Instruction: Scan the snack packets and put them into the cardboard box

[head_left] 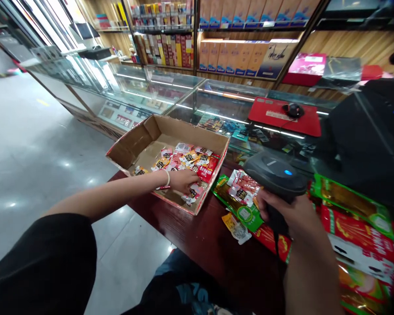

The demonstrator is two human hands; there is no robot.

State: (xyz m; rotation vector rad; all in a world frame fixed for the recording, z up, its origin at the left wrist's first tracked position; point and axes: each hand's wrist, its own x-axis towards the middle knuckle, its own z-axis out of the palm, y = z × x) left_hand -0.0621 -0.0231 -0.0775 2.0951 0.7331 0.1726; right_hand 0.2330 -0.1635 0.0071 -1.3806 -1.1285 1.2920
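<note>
My left hand (184,180) reaches into an open cardboard box (138,144), its fingers curled down on a small snack packet (194,192) near the right front corner. Several orange, pink and red snack packets (188,156) lie loosely around it. In my right hand (284,208) is a black barcode scanner (276,173) with a blue light, gripped by its handle. Below and left of the scanner lie a pink-and-white packet (243,188), a green-and-gold packet (249,216) and a small yellow-and-white packet (236,227).
Red and green packets (357,232) are piled on the right of the dark red table (190,229). Behind stands a glass display counter (216,98) bearing a red mat (265,111) with a mouse (293,109). A black monitor-like device (364,131) stands right; stocked shelves (197,43) line the wall.
</note>
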